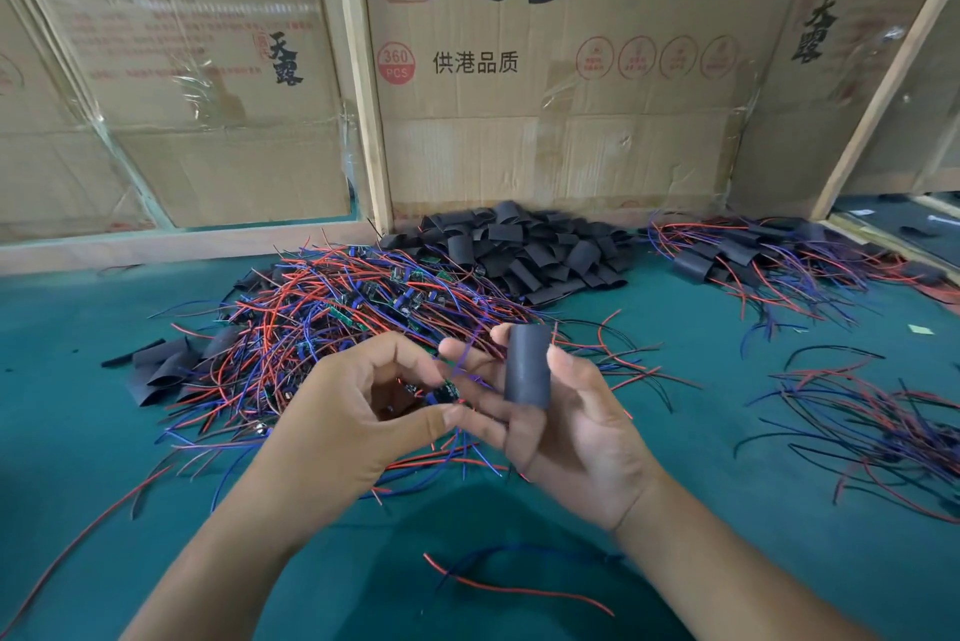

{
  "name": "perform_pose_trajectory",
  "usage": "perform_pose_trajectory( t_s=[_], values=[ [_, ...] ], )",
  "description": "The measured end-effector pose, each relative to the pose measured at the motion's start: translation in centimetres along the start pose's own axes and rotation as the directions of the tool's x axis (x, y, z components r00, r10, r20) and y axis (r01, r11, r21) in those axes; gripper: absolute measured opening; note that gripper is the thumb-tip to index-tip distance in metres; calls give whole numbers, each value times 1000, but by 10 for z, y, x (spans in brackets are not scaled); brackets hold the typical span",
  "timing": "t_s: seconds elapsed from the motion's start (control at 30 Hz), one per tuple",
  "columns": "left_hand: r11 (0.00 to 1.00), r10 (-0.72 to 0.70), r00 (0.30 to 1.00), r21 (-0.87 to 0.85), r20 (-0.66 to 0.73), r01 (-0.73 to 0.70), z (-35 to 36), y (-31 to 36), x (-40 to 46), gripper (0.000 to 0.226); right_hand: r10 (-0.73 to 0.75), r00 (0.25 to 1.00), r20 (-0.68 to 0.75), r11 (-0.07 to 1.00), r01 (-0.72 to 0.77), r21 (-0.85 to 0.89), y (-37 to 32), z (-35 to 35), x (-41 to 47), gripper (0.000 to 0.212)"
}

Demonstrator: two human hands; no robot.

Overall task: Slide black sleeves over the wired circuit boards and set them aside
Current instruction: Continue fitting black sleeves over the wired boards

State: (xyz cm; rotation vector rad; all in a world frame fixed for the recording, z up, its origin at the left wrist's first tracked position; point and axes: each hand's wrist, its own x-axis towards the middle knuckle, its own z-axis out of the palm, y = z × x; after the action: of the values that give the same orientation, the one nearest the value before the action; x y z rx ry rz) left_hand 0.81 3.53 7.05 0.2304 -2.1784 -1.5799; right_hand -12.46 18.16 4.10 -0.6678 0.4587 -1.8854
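My right hand (571, 427) holds a black sleeve (528, 365) upright between thumb and fingers. My left hand (353, 411) pinches a small wired circuit board (444, 392) just left of the sleeve, its red and blue wires trailing down. A big tangle of wired boards (337, 313) lies behind my hands. Beyond it sits a heap of loose black sleeves (519, 250). Sleeved boards (737, 255) are piled at the far right.
The green table mat (727, 484) carries more loose wires (872, 427) at the right and a few flat sleeves (161, 370) at the left. One stray red and blue wire pair (498, 583) lies near me. Cardboard walls (571, 120) close off the back.
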Motion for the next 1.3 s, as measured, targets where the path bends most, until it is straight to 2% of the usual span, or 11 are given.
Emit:
perform_pose_trajectory(
  t_s=[0.23, 0.37, 0.5, 0.63, 0.8, 0.87, 1.03, 1.13, 1.2, 1.3],
  values=[
    [998, -22, 999, 51, -32, 24, -2, -3, 1, 41, -85, 990, -108, 996, 85, -8, -12, -8, 2, 44],
    [996, -87, 995, 27, -39, 88, -4, -3, 1, 35, -129, 980, -154, 991, 121, -65, -22, -13, 1, 47],
    [985, -170, 985, 22, 36, 169, -5, -3, -2, 38, -135, 974, -182, 982, 108, -153, -24, -15, 1, 52],
    [976, -177, 977, 147, 119, 159, -2, -4, -4, 36, -136, 977, -167, 958, 87, -275, -18, -12, -1, 36],
    [954, -195, 975, 252, 110, 162, -6, -4, -2, 39, -121, 982, -147, 934, 63, -352, -13, -9, -1, 39],
    [958, -218, 964, 220, 150, 182, -9, -6, -2, 37, -121, 984, -129, 924, 64, -377, -12, -8, -1, 45],
    [982, -184, 952, 99, 246, 164, 7, -8, -5, 42, -90, 991, -100, 906, 40, -421, -5, -5, -3, 33],
    [982, -189, 962, 57, 198, 182, 23, -12, -6, 55, -73, 993, -89, 894, 25, -448, -5, -1, -5, 36],
    [981, -190, 972, 69, 138, 182, 31, -13, -4, 46, -82, 993, -86, 889, 34, -457, -6, 2, -5, 36],
    [984, -177, 975, -5, 137, 179, 39, -14, -4, 27, -65, 993, -99, 882, 11, -470, -6, 7, -6, 44]
  ],
)
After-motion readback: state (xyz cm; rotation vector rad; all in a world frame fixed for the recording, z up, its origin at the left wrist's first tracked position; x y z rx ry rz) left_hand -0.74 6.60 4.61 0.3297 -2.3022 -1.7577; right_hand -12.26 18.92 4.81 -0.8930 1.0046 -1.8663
